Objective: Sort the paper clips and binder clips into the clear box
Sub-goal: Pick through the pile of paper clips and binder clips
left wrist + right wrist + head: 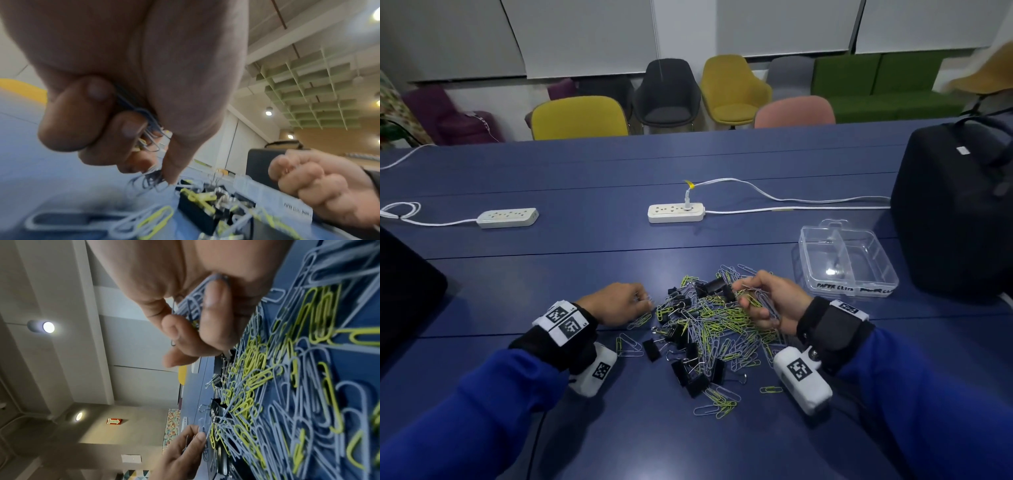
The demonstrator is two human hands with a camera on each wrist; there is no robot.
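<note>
A pile of paper clips [719,325], grey-blue and yellow-green, lies mixed with black binder clips [700,375] on the blue table [585,267]. My left hand [619,303] sits at the pile's left edge, fingers curled round a bunch of grey paper clips [144,128]. My right hand [763,301] hovers over the pile's right side, gripping a handful of paper clips [197,305]. The clear box [847,258], two compartments with handwritten labels, stands to the right of the pile and looks empty.
Two white power strips [676,212] [507,217] with cables lie farther back. A black bag [955,212] stands right of the box. A dark object [404,291] sits at the left edge. Chairs line the table's far side.
</note>
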